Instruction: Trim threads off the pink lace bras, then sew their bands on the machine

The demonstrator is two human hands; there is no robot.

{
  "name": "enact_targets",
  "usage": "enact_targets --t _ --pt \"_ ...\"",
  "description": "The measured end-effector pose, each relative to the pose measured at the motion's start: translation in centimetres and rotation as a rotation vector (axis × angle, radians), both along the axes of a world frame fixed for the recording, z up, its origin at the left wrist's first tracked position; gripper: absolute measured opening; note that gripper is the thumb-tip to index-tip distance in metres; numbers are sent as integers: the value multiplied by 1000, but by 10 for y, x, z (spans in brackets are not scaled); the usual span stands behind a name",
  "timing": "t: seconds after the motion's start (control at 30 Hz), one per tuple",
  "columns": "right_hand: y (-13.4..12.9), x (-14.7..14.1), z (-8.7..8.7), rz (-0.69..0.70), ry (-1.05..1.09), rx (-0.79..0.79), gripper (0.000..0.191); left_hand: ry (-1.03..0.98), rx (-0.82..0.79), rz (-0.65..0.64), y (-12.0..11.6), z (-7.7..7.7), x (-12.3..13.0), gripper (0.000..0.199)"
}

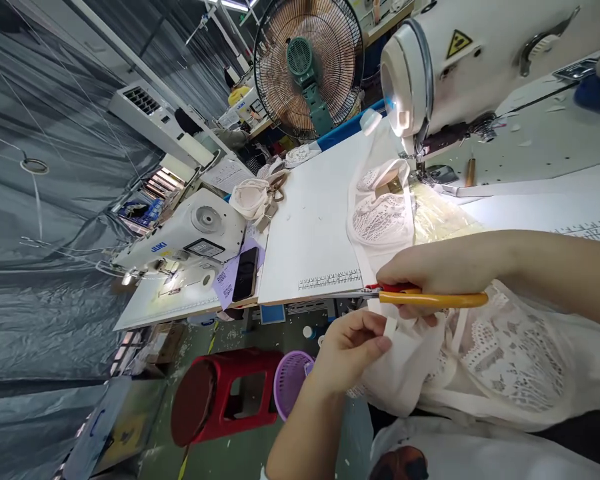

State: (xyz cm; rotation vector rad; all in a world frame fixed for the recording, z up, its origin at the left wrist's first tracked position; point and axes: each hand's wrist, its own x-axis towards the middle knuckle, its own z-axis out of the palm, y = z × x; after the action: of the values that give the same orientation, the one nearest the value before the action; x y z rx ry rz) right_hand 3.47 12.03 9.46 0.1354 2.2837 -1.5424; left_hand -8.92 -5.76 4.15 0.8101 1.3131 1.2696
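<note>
My right hand (430,270) is closed around scissors with an orange handle (445,301), their blades pointing left along the table's front edge. A bit of red shows beside the handle under my fingers. Just below, my left hand (353,350) pinches the end of a narrow white strip (390,327) between thumb and fingers. The strip seems to belong to the pale lace bra (510,360) bunched over my lap. Another lace bra piece (380,213) lies on the table, reaching up to the sewing machine's needle area (420,163). My right palm side is hidden.
The large sewing machine (455,80) stands at upper right. The white table (310,233) has a printed ruler along its edge. A second sewing machine (200,233), a phone (245,273) and bra cups (250,198) lie left. A fan (310,60), red stool (230,393) and purple basket (287,383) stand around.
</note>
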Motion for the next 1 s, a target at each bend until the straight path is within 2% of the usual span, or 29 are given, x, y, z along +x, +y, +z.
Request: enact_targets --t 0.13,0.33,0.5,0.7,1.0 --pt "-1 -1 0 4 31 25 6 -10 -51 -27 2 3 2 27" --pt "-3 0 2 18 101 111 4 -12 -119 21 7 5 8 33" --pt "-2 2 -3 22 76 8 7 -9 -162 35 8 4 9 38" --pt "-5 0 -1 30 128 200 4 8 -168 33 8 6 10 39" --pt "-7 3 1 33 193 264 7 -64 -109 15 7 7 13 33"
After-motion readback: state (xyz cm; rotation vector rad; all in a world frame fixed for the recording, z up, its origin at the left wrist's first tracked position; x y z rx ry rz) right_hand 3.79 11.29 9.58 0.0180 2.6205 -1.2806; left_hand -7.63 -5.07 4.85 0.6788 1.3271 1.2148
